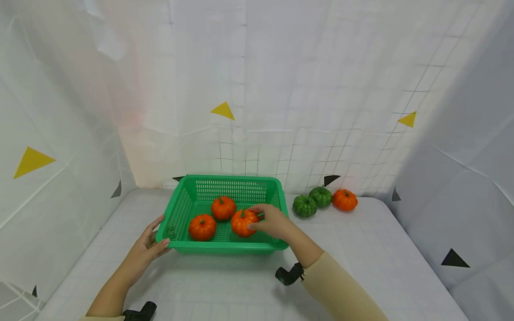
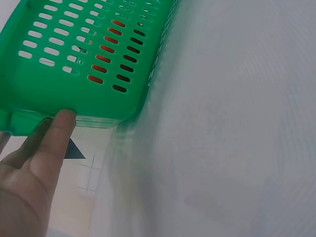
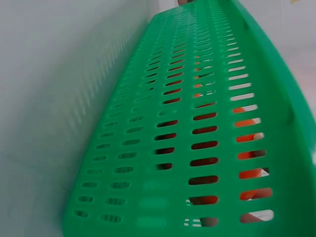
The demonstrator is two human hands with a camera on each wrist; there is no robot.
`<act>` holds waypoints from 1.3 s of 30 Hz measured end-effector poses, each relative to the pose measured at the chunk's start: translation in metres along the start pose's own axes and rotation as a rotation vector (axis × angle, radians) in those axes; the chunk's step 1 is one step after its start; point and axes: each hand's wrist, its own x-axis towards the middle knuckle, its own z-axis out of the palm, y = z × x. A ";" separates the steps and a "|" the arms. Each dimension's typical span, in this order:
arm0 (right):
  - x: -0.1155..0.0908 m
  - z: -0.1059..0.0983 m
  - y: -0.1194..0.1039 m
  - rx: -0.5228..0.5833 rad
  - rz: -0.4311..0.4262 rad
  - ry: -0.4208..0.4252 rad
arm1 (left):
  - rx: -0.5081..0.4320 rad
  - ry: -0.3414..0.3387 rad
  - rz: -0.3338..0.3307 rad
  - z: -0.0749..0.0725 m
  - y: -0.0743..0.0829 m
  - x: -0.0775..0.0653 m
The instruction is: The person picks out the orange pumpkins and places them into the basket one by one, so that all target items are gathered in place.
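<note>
A green slotted plastic basket [image 1: 225,248] stands on the white table. My left hand [image 1: 141,254] rests against its front left corner, the thumb at the front rim and the other fingers along the left side. In the left wrist view, fairly straight fingers [image 2: 52,148] touch the basket [image 2: 59,94] under its rim. Inside the basket my right hand [image 1: 273,221] grips a small orange pumpkin [image 1: 242,224] between thumb and fingers. Two more orange pumpkins [image 1: 202,228] [image 1: 223,208] lie to its left. The basket wall [image 3: 133,143] hides the right hand in the right wrist view.
Right of the basket, two green pumpkins [image 1: 304,206] [image 1: 320,196] and an orange pumpkin [image 1: 345,200] sit in a row near the back of the table [image 1: 361,258]. White sheeting with yellow and black triangles encloses the back and sides.
</note>
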 end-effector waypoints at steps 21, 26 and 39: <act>0.018 0.017 0.010 -0.053 0.026 -0.057 | 0.000 0.004 -0.001 0.000 0.001 -0.001; 0.020 0.018 0.010 -0.067 0.043 -0.066 | -0.002 -0.007 0.013 0.000 0.000 0.000; 0.022 0.021 0.010 -0.078 0.067 -0.054 | -0.010 -0.003 0.013 0.000 -0.002 0.000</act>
